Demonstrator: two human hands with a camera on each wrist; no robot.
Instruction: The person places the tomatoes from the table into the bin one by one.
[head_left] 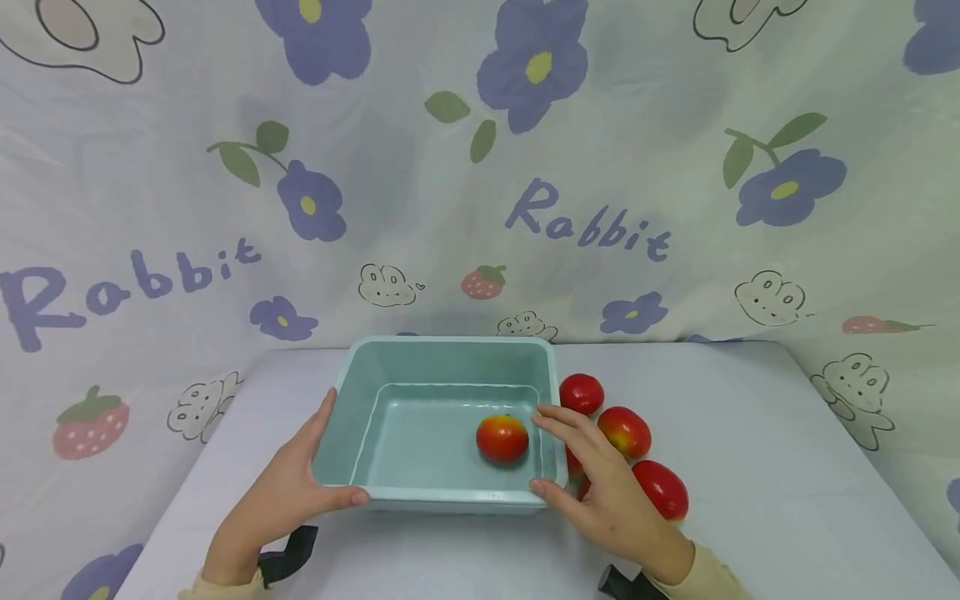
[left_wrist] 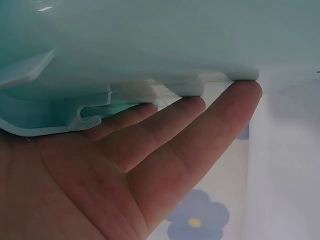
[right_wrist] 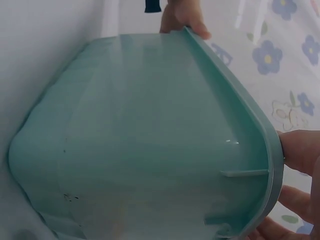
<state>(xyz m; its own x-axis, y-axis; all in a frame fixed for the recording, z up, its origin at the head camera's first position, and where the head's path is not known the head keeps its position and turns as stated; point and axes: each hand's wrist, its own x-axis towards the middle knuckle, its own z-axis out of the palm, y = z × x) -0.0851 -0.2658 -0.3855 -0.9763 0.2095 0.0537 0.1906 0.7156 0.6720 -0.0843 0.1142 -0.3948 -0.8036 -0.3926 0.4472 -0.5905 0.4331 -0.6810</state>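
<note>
A pale green plastic bin point(head_left: 420, 493) stands in front of me with one red-and-yellow tomato point(head_left: 502, 439) inside, towards its right. My left hand point(head_left: 288, 492) is at the front left corner, thumb along the front rim. Its straight fingers point(left_wrist: 185, 145) touch the bin's outer wall in the left wrist view. At the right front corner, my right hand point(head_left: 600, 483) grips the rim, fingers over the right side and thumb on the corner. The right wrist view shows the bin's outer wall point(right_wrist: 150, 125) and right fingers point(right_wrist: 295, 200) at the rim.
Several red tomatoes point(head_left: 660, 490) lie right of the bin, some partly hidden by the right hand and the bin's wall. A white cloth covers the table point(head_left: 765, 442). Behind it hangs a printed curtain point(head_left: 420, 200) with flowers and rabbits.
</note>
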